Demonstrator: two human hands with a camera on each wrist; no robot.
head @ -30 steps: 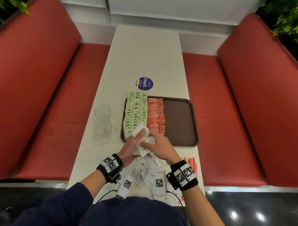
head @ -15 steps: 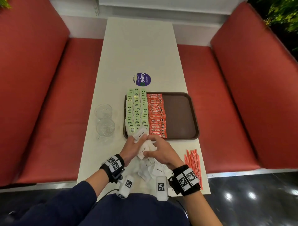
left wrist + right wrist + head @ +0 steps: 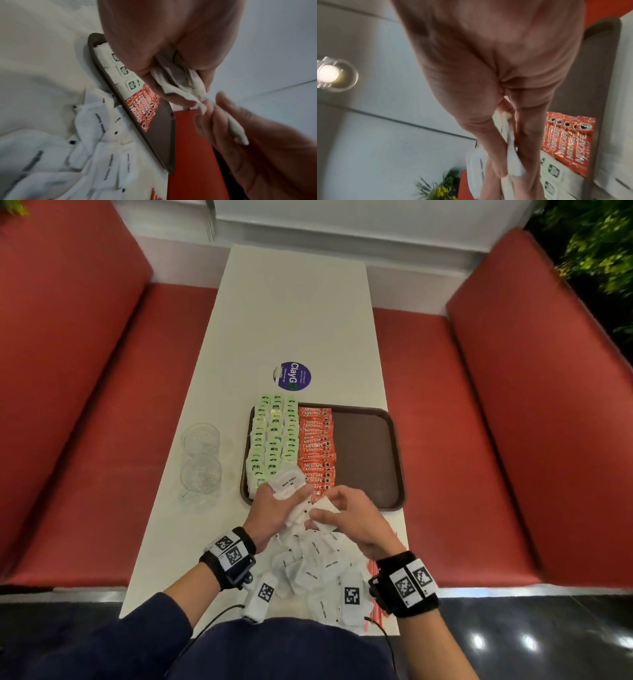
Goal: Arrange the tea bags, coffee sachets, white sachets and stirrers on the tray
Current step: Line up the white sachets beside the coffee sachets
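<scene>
Head view. My left hand [image 3: 274, 508] grips a small stack of white sachets [image 3: 287, 481], fingers curled round it, at the near left corner of the brown tray [image 3: 363, 453], low centre of frame. The top sachet's long axis runs lower left to upper right. My right hand [image 3: 352, 522] pinches a single white sachet [image 3: 323, 508] just beside the stack. Loose white sachets [image 3: 315, 566] lie heaped on the table [image 3: 291, 320] below both hands. On the tray, green tea bags [image 3: 274, 436] fill the left columns and orange coffee sachets [image 3: 317, 446] the next, long axes across the frame. Red stirrers [image 3: 373, 570] show at the lower right, mostly hidden by my wrist.

Left wrist view. Fingers [image 3: 147, 56] clamped on crumpled white sachets at upper centre; tray edge runs diagonally, upper left to lower right.

Right wrist view. Thumb and fingers [image 3: 527, 135] pressed together on a sachet seen edge-on, long axis up-down in frame; coffee sachets at right.
</scene>
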